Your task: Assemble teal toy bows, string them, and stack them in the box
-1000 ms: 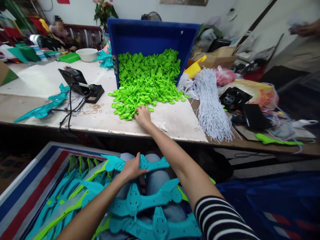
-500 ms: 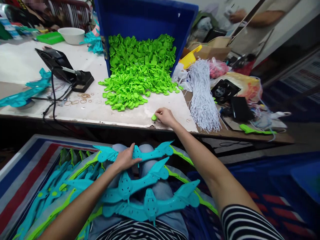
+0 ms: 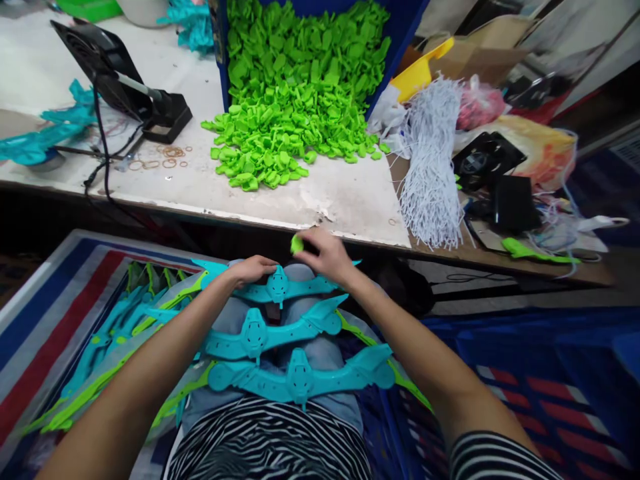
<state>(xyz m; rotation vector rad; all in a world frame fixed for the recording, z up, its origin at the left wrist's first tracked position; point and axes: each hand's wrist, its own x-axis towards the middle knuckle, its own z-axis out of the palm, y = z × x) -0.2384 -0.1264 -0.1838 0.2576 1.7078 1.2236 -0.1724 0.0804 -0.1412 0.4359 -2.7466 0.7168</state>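
Note:
Three turquoise bow-shaped plastic pieces with light green arms lie in a row across my lap: a near one, a middle one and a far one. My left hand grips the far piece beside its raised centre, fingers closed on it. Just above that piece, my right hand pinches a small bright green plastic part, held apart from the turquoise. Part of the far piece is hidden behind my hands. A large heap of similar green parts spills onto the table.
A tipped blue bin stands behind the heap. On the table are a small black fan, rubber bands and a bundle of white strings. More turquoise pieces lie at left; a blue crate is at right.
My right hand has lifted the small green part off the table edge and brought it toward my lap, near my left hand. My left hand still holds the far piece. The view has tilted down.

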